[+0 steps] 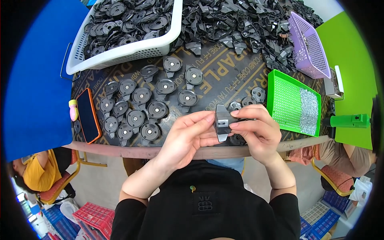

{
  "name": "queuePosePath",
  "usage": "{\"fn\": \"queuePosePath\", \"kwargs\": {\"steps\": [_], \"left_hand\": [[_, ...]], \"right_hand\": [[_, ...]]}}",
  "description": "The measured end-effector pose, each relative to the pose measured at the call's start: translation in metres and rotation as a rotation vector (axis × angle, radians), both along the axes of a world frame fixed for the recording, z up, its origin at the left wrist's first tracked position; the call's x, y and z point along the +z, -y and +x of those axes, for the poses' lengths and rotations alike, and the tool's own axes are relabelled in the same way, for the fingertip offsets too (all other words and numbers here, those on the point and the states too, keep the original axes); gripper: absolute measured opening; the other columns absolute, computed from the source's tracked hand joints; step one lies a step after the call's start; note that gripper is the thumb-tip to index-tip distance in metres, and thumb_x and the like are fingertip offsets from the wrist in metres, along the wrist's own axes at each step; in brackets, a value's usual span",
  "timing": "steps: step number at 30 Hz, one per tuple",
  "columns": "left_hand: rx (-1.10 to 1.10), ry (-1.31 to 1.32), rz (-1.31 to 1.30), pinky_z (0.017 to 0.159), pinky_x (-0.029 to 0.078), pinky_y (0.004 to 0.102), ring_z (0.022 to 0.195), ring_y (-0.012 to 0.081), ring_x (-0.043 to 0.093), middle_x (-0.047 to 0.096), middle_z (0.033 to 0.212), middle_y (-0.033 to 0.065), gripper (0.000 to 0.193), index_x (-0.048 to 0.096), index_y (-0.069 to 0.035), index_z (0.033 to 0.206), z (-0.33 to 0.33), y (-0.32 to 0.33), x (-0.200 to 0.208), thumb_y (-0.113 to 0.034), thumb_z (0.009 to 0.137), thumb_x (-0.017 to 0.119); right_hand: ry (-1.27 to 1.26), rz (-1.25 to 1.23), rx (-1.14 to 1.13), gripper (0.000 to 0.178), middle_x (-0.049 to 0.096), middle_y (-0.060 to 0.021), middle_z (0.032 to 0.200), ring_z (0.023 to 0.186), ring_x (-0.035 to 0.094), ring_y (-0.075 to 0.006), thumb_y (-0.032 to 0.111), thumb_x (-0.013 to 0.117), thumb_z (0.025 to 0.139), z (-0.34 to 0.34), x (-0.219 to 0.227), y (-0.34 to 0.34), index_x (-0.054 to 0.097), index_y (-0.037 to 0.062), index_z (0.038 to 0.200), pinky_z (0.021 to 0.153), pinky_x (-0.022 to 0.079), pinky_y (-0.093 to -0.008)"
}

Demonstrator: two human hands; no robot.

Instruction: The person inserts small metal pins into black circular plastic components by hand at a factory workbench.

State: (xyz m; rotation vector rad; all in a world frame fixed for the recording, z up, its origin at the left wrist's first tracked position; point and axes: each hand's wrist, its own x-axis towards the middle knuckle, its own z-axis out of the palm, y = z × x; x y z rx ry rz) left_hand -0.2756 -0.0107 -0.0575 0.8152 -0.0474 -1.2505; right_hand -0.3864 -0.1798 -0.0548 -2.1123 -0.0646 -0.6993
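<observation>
1. Just above the table's near edge, roughly mid-view, is the black plastic part, up off the surface.
2. Left hand: mostly curled, thumb pinching the part's left side, other fingers partly hidden behind it. Right hand: fingertips closed on the right side, lower fingers tucked away, so can't tell if they hold anything else.
3. Some small round pieces sit partly blocked by the right hand. The white basket and the black heap are cut off up top. Can't really make out what's in the purple basket.
4. Around that: round black assemblies left of the hands, an orange-edged phone beyond them, a green tray to the right.
5. Texture-wise: the heap's angular and glossy, the assemblies are discs with pale centres and stubby tabs, the tray's perforated, with silvery grainy bits along one side.
</observation>
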Motion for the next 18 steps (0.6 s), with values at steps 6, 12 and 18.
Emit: {"fn": "queuePosePath", "kwargs": {"steps": [6, 12, 18], "left_hand": [[0.005, 0.048, 0.015, 0.082, 0.054, 0.0312, 0.098, 0.0187, 0.064, 0.063, 0.109, 0.0102, 0.029, 0.056, 0.001, 0.115, -0.001, -0.001, 0.001, -0.020, 0.097, 0.050], [-0.163, 0.114, 0.100, 0.069, 0.051, 0.0212, 0.085, 0.0100, 0.063, 0.064, 0.096, 0.0046, 0.018, 0.057, -0.002, 0.101, 0.010, -0.013, 0.014, -0.008, 0.086, 0.066], [0.020, 1.855, 0.098, 0.077, 0.048, 0.0294, 0.087, 0.0170, 0.062, 0.065, 0.093, 0.0054, 0.024, 0.064, -0.004, 0.094, 0.073, 0.020, 0.047, -0.002, 0.073, 0.074]], "right_hand": [[-0.009, 0.001, 0.021, 0.026, 0.066, -0.0082, 0.098, 0.088, 0.060, -0.0247, -0.006, 0.066, 0.064, -0.002, 0.002, 0.001, 0.072, 0.0061, 0.086, 0.077, 0.047, -0.0331], [-0.225, 0.106, 0.192, 0.033, 0.066, -0.0056, 0.105, 0.103, 0.058, -0.0256, 0.004, 0.074, 0.069, 0.000, 0.039, 0.018, 0.068, 0.0056, 0.101, 0.089, 0.046, -0.0358], [-0.322, -0.525, -0.681, 0.043, 0.065, -0.0112, 0.109, 0.101, 0.060, -0.0204, 0.035, 0.068, 0.082, 0.034, 0.067, 0.250, 0.062, 0.0120, 0.118, 0.083, 0.048, -0.0329]]}}
